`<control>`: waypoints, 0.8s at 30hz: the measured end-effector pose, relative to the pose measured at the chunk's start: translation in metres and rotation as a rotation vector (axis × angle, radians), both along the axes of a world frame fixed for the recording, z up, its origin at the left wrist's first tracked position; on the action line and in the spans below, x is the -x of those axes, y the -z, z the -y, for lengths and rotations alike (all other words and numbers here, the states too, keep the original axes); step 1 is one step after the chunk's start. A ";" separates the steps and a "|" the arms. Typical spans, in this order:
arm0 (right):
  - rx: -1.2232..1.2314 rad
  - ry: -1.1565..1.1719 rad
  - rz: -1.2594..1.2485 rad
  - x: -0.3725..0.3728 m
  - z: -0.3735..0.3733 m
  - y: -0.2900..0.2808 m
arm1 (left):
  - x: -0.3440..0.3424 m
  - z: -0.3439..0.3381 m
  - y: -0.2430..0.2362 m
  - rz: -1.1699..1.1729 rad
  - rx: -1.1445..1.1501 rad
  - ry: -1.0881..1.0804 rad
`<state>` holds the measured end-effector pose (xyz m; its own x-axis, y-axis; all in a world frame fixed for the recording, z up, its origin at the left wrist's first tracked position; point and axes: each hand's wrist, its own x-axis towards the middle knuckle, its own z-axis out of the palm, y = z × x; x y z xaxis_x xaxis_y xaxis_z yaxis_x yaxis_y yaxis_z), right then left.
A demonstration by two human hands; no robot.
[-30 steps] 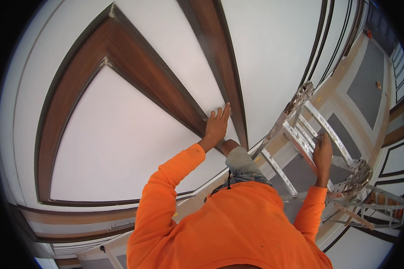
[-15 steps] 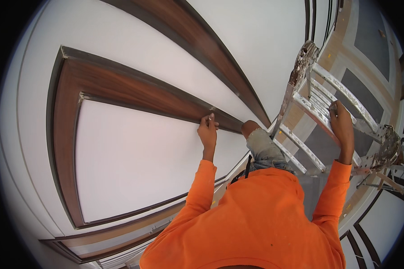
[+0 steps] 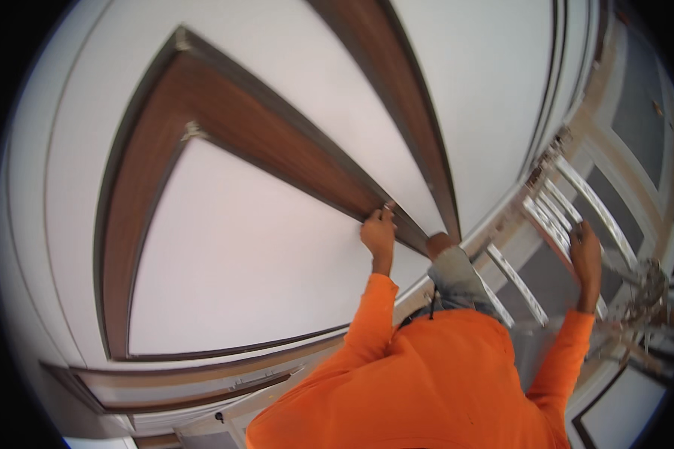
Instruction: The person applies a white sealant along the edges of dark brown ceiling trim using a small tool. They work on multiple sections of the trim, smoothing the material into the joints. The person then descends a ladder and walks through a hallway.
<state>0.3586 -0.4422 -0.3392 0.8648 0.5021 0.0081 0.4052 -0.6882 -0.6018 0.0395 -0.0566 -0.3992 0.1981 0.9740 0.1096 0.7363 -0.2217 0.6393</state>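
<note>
My left hand (image 3: 378, 238) is closed in a pinch against the brown wood-grain trim (image 3: 277, 123) on the white wall. Its fingertips meet near the trim's dark edge, and whatever they hold is too small to name. Lower at the right, my right hand (image 3: 587, 256) is curled closed in front of the metal ladder (image 3: 569, 217). A small greyish bit shows by its fingers, but blur hides what it is. Orange sleeves cover both my forearms.
A second brown trim strip (image 3: 397, 82) runs down the wall to the right. The ladder's paint-spattered rungs stand close on my right, above a floor with grey and tan areas (image 3: 640, 142). My bent knee (image 3: 439, 244) is near the wall.
My view has swung, so the trim looks steeper and the ladder sits lower and farther right. Both hands appear lower and to the right, still closed; the left remains at the trim.
</note>
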 end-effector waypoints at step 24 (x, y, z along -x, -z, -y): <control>-0.022 -0.097 -0.006 -0.019 0.005 0.025 | 0.064 -0.014 -0.398 0.059 -1.303 -0.155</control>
